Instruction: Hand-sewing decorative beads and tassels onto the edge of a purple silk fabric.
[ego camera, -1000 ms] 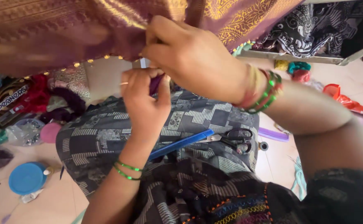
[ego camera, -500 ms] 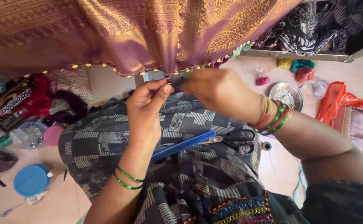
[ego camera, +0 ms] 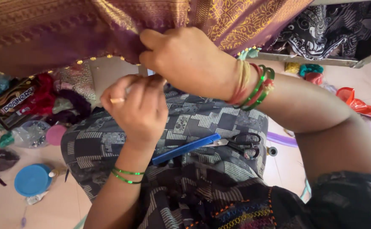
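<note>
A purple and gold patterned cloth [ego camera: 66, 29] with a beaded edge hangs across the top of the head view. My right hand [ego camera: 189, 61] pinches that cloth's lower edge near the middle. Just below it, my left hand [ego camera: 136, 108] is closed at the same edge, fingers curled around something small that I cannot make out. Both wrists wear green bangles. On my lap, covered in grey patterned fabric [ego camera: 202, 123], lie black-handled scissors [ego camera: 240, 144] and a blue flat tool [ego camera: 185, 149].
On the floor at left are a blue round lid [ego camera: 32, 180], a pink lid [ego camera: 55, 135], a dark printed box [ego camera: 16, 104] and heaps of coloured thread and cloth. A red bag [ego camera: 359, 106] and dark printed fabric [ego camera: 321, 29] lie at right.
My right hand has moved left and up from beside the left hand to grip the cloth edge above it. The left hand has stayed under the edge.
</note>
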